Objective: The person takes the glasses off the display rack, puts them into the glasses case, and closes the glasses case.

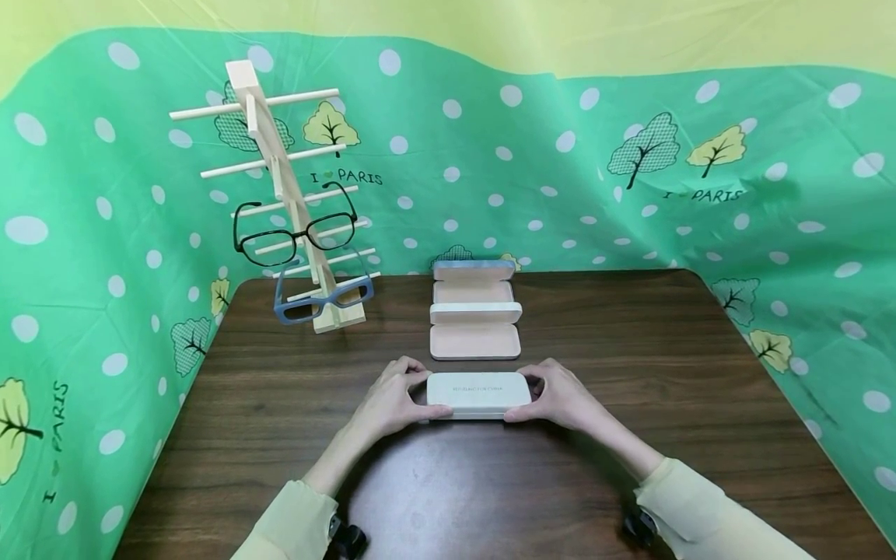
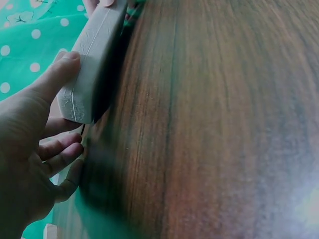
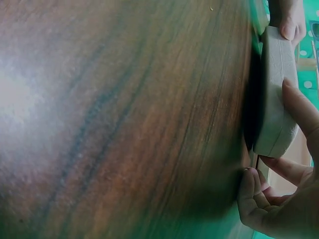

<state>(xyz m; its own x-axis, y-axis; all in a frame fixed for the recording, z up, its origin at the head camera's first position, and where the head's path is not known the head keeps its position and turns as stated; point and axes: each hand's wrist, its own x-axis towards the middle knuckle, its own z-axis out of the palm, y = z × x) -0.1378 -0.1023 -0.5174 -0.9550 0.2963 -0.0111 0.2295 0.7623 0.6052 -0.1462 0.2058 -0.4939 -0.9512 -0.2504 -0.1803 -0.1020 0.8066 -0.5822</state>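
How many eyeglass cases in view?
3: closed white oblong case between left hand and right hand; open pale-lidded, pink-lined case behind it; open blue-lidded, pink-lined case farthest back.

Head view high, facing forward-down; wrist views close, facing case from opposite ends, sharing tabletop.

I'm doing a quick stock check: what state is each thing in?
White case: closed
Nearer case behind it: open
Farthest case: open
Rack: standing
Black glasses: on the rack, arms unfolded
Blue glasses: on the rack, below the black pair
Left hand: gripping the white case's left end
Right hand: gripping its right end
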